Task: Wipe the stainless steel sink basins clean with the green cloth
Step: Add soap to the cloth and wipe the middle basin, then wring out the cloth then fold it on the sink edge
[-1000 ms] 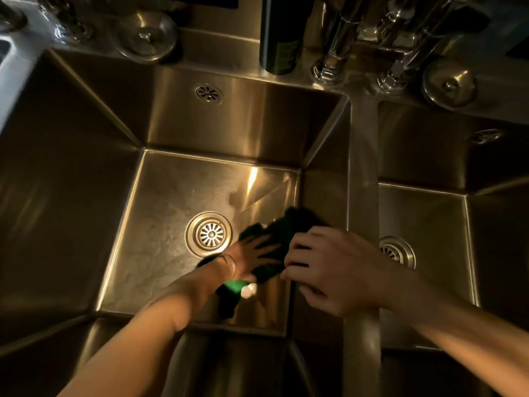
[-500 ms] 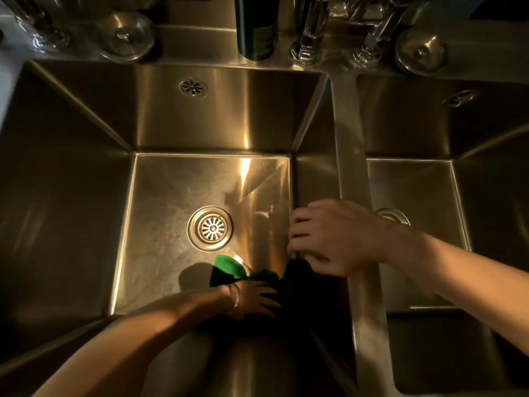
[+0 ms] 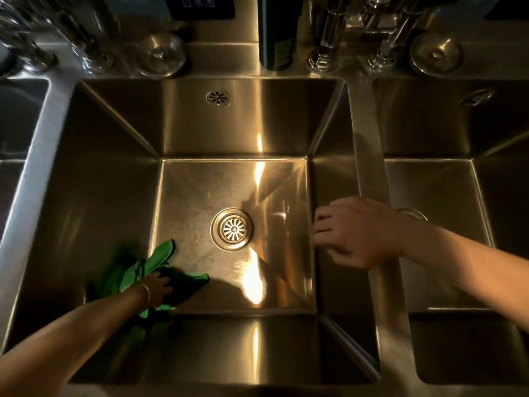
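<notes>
- The left hand (image 3: 156,287) presses the green cloth (image 3: 148,267) flat against the floor of the middle basin (image 3: 229,133), in its near-left corner.
- Its fingers lie spread on the cloth rather than curled round it.
- The right hand (image 3: 357,233) rests on the divider (image 3: 369,167) between the middle and right basins, fingers loosely bent, holding nothing.
- The drain strainer (image 3: 232,228) sits mid-floor, well apart from the cloth.

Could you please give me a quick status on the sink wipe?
Left hand presses green cloth on middle basin floor, near-left corner. Right hand rests on divider, empty. Drain uncovered; nothing in the way.
</notes>
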`<state>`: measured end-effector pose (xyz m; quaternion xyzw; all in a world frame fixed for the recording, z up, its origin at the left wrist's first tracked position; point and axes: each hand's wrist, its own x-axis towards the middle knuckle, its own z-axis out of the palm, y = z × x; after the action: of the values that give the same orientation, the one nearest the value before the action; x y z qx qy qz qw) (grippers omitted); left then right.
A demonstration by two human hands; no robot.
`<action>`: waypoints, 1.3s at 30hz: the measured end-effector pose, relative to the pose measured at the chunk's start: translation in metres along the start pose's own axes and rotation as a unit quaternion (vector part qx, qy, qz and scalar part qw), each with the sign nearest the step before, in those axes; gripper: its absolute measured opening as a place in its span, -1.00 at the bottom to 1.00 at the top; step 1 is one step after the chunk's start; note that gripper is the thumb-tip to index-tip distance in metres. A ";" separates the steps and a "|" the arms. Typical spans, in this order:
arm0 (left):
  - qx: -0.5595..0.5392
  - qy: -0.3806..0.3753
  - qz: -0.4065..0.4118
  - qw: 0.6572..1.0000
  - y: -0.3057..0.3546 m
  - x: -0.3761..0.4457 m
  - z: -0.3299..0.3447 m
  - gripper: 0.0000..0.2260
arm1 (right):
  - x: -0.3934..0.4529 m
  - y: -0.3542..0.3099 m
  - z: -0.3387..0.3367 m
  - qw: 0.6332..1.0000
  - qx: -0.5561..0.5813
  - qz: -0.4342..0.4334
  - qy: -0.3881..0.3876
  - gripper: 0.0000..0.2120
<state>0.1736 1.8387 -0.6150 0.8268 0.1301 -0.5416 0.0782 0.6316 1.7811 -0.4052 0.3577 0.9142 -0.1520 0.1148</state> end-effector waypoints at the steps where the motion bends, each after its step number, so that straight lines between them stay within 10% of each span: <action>1: -0.057 0.043 -0.070 0.995 0.007 -0.001 -0.008 -0.60 | 0.001 -0.001 -0.001 1.000 -0.007 -0.003 0.001 -0.59; 13: -0.357 0.167 -0.288 0.873 -0.040 -0.060 -0.155 -0.69 | 0.005 -0.011 -0.014 0.992 -0.095 -0.008 -0.088 -0.68; 17: -0.473 0.253 -0.241 0.809 -0.028 -0.116 -0.161 -0.60 | 0.000 -0.037 -0.031 0.986 -0.155 0.026 -0.051 -0.73; 22: -0.661 0.350 -0.195 0.635 0.010 -0.172 -0.161 -0.51 | -0.010 -0.084 -0.055 0.982 0.085 0.169 -0.018 -0.73; 27: -0.713 0.446 -0.052 0.538 0.041 -0.223 -0.194 -0.51 | -0.008 -0.101 -0.091 0.954 0.190 0.231 0.013 -0.65; 35: -0.696 0.511 0.110 0.492 0.057 -0.311 -0.260 -0.42 | 0.011 -0.111 -0.169 0.922 0.312 0.179 0.142 -0.16; 39: -0.688 0.525 0.139 0.481 0.058 -0.327 -0.273 -0.43 | 0.015 -0.117 -0.197 0.781 0.533 0.200 0.259 -0.32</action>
<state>0.3054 1.8147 -0.2066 0.6467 0.3615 0.2737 0.6133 0.5205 1.7798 -0.2049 0.5622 0.5910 -0.4900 -0.3075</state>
